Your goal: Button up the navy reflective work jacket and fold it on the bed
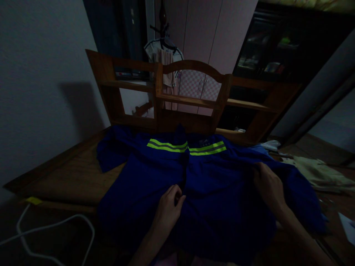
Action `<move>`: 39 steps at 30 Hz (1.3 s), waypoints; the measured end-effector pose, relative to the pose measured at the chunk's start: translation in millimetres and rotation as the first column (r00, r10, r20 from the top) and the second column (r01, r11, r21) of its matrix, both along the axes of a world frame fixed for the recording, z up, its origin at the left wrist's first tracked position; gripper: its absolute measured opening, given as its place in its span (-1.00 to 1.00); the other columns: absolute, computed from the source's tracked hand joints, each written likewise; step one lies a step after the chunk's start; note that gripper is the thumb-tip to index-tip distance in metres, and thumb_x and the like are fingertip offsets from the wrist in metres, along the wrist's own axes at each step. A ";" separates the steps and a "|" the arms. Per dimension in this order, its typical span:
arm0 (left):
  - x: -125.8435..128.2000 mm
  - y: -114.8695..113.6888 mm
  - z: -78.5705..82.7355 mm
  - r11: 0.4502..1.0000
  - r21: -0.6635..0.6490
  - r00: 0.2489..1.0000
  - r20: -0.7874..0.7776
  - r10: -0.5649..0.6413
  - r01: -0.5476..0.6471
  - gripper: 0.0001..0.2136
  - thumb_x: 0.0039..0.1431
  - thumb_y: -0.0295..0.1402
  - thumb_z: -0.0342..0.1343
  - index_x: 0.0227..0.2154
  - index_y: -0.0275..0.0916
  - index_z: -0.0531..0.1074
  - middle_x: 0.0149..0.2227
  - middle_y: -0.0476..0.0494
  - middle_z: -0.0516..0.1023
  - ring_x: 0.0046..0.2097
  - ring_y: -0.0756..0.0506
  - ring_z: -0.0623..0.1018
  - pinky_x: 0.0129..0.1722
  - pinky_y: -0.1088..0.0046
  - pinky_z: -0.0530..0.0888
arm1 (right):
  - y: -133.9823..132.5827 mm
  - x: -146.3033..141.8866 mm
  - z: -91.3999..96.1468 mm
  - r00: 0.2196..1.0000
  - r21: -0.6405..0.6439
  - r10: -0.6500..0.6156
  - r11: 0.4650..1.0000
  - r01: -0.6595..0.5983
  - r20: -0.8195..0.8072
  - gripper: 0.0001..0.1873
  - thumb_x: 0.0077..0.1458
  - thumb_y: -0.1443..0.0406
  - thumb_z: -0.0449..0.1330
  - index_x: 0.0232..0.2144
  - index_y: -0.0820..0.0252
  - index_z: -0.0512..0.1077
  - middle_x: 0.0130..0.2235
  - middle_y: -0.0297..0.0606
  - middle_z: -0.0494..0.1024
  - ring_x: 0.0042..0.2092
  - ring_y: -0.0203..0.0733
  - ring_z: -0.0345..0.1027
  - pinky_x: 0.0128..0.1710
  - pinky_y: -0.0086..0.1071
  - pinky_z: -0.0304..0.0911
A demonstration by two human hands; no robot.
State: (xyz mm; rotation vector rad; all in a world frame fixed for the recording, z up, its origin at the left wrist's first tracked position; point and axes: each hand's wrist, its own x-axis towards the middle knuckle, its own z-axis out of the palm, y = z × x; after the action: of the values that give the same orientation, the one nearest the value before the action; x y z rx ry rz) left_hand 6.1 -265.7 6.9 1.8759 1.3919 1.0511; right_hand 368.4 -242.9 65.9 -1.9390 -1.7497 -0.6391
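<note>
A dark blue work jacket (155,177) with yellow-green reflective bands (208,149) across the chest lies spread out, front up, on a wooden desk (74,177). My left hand (169,205) is at the jacket's front opening, low on the middle, with thumb and fingers curled together at the fabric edge. Over on the right side, near where the sleeve (296,188) begins, my right hand (269,184) has its fingers bent down into the cloth. Its fingertips are partly hidden in shadow. The other sleeve (113,151) is bent across the desk at the left.
Behind the jacket rises a wooden shelf frame (191,99). A white cable (55,227) loops at the lower left, near a yellow piece (33,200) on the desk edge. Light-coloured cloth (318,171) lies at the right. Clothes hang on a stand (163,48) farther back. The room is dim.
</note>
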 end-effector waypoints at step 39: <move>23.5 22.1 16.0 0.998 -0.022 0.997 0.065 -0.049 0.050 -0.70 0.17 -0.18 -0.02 -0.52 -0.27 0.43 -0.48 -0.03 0.39 -0.44 0.02 0.38 -0.44 0.55 0.26 | -55.2 -178.3 -37.2 0.464 -0.011 0.341 0.796 -0.605 -0.817 -0.71 0.20 0.29 0.02 -0.07 0.11 0.43 -0.21 -0.25 0.52 -0.20 -0.19 0.40 -0.20 -0.39 0.27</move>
State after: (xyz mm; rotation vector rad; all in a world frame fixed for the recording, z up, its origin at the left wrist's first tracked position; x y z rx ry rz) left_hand 29.6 -243.7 22.9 1.8345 1.3091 1.0569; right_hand 190.0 -298.0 28.8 -1.3722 -1.6738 0.6745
